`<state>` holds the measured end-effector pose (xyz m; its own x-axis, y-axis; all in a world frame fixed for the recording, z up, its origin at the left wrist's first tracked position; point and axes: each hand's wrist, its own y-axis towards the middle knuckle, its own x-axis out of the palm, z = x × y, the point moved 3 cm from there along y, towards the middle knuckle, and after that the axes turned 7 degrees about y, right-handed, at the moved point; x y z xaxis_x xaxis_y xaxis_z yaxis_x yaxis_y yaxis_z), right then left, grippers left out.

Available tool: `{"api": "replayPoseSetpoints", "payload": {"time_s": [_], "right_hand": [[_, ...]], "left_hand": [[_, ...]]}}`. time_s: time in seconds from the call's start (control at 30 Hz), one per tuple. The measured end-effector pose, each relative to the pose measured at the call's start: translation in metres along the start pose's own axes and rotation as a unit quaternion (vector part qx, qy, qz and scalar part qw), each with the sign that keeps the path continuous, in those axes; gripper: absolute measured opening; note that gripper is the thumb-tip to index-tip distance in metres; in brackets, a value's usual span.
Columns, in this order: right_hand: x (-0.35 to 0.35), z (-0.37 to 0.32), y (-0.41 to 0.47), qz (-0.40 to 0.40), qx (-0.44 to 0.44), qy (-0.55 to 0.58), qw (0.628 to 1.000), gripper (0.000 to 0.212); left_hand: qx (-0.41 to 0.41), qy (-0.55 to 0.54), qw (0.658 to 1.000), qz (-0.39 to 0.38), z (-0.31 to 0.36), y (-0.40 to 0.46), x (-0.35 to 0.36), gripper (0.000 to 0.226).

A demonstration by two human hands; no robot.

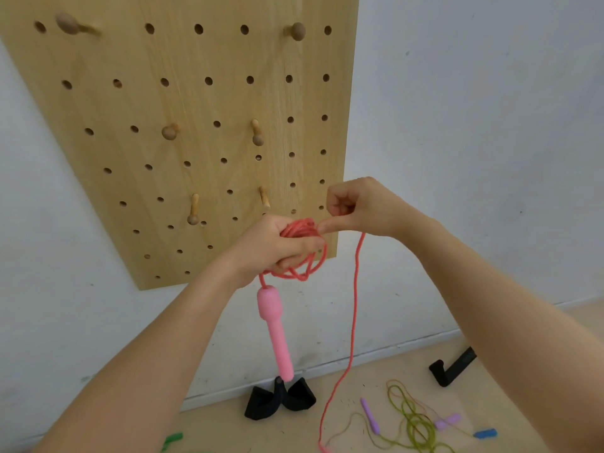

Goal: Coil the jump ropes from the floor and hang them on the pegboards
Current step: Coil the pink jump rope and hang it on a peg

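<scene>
White wall with a wooden pegboard mounted on it, several round-headed pegs stuck in the holes; tan floor below. Left hand grips a bunch of coiled red jump rope in front of the board's lower right corner, fingers curled round the loops. Pink handle dangles straight down from the coil. Right hand just beside the coil, fingers curled, thumb and finger pinching the rope's free strand, which drops from that hand down to the floor at the frame bottom. On the floor: green rope in a loose tangle, purple handles, a blue handle, a green handle at lower left. Black stand foot against the wall, another black foot to the right.
</scene>
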<state>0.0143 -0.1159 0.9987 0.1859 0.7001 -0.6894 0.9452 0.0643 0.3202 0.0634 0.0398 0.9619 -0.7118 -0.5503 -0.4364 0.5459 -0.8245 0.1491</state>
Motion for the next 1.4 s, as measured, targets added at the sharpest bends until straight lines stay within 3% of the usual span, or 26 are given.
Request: {"api": "replayPoseSetpoints", "payload": {"time_s": [0.1, 0.27, 0.37, 0.43, 0.5, 0.57, 0.73, 0.8, 0.9, 1.03, 1.1, 1.17, 1.23, 1.3, 1.33, 1.4], "right_hand": [[0.004, 0.013, -0.003, -0.027, 0.044, 0.147, 0.988, 0.04], [0.021, 0.052, -0.019, -0.073, 0.138, 0.346, 0.925, 0.021], [0.046, 0.069, -0.029, -0.069, 0.212, 0.238, 0.945, 0.022], [0.059, 0.064, -0.027, -0.101, 0.217, 0.049, 0.97, 0.026], [0.075, 0.046, -0.022, -0.185, 0.174, -0.115, 0.96, 0.032], [0.089, 0.024, -0.018, -0.244, 0.128, -0.2, 0.94, 0.031], [0.088, -0.016, -0.007, -0.284, 0.085, -0.251, 0.921, 0.03], [0.078, -0.022, -0.004, -0.277, 0.115, -0.242, 0.923, 0.023], [0.07, -0.033, -0.003, -0.257, 0.139, -0.216, 0.932, 0.012], [0.05, -0.035, -0.003, -0.141, 0.158, -0.322, 0.923, 0.043], [0.031, -0.03, -0.007, -0.18, 0.166, -0.233, 0.941, 0.042], [0.014, -0.028, -0.011, -0.204, 0.158, -0.038, 0.965, 0.019], [0.007, -0.021, -0.008, -0.15, 0.129, 0.116, 0.973, 0.011], [0.01, -0.005, -0.004, -0.045, 0.096, 0.157, 0.982, 0.017], [0.014, 0.004, -0.003, 0.003, 0.091, 0.16, 0.983, 0.022], [0.028, 0.023, -0.004, 0.053, 0.117, 0.164, 0.978, 0.031]], "left_hand": [[-0.023, -0.171, 0.985, 0.022, -0.007, -0.007, -0.003, 0.03], [-0.029, -0.44, 0.888, 0.132, -0.016, -0.019, -0.012, 0.039], [-0.009, -0.498, 0.852, 0.159, -0.023, -0.023, -0.018, 0.041], [-0.013, -0.494, 0.852, 0.175, -0.03, -0.021, -0.014, 0.036], [-0.019, -0.45, 0.87, 0.201, -0.038, -0.016, -0.007, 0.034], [-0.027, -0.363, 0.905, 0.221, -0.046, -0.011, 0.0, 0.033], [-0.058, -0.096, 0.967, 0.228, -0.053, -0.01, 0.017, 0.017], [-0.046, -0.016, 0.974, 0.223, -0.053, -0.009, 0.022, 0.018], [-0.026, -0.007, 0.974, 0.226, -0.046, -0.007, 0.021, 0.022], [-0.011, 0.127, 0.967, 0.22, -0.036, -0.007, 0.009, 0.024], [-0.012, 0.199, 0.956, 0.217, -0.039, -0.01, -0.001, 0.025], [-0.02, 0.13, 0.974, 0.183, -0.047, -0.013, -0.004, 0.031], [-0.027, -0.066, 0.994, 0.079, -0.047, -0.016, 0.003, 0.048], [0.005, -0.215, 0.977, -0.011, -0.038, -0.017, 0.011, 0.053], [0.028, -0.26, 0.965, -0.014, -0.03, -0.018, 0.013, 0.047], [0.034, -0.314, 0.947, 0.05, -0.021, -0.015, 0.012, 0.04]]}}
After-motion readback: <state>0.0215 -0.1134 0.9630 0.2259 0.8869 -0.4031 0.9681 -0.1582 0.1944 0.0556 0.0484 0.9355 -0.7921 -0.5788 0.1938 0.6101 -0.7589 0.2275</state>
